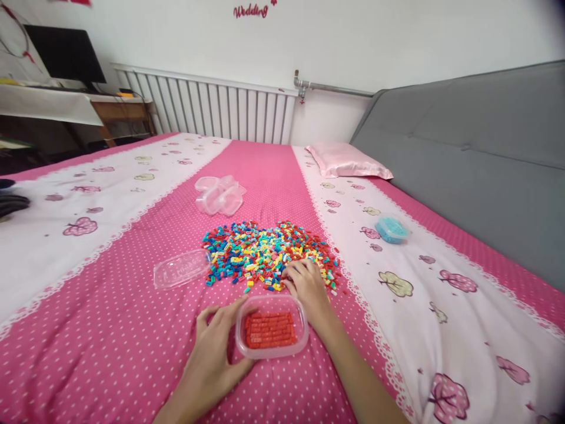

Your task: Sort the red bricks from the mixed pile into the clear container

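A pile of small coloured bricks (265,253) in red, blue, yellow and green lies on the pink dotted bedspread (110,330). In front of it stands a clear plastic tub (271,327) with red bricks laid flat inside. My left hand (216,353) cups the tub's left side, thumb and fingers against its wall. My right hand (309,285) rests on the near right edge of the pile, its fingers curled down into the bricks; what they pinch is hidden.
A clear lid (180,269) lies left of the pile. Empty clear tubs (219,195) sit behind it. A tub of light blue bricks (391,229) stands at the right. A pink pillow (346,160) and grey headboard (477,159) lie beyond.
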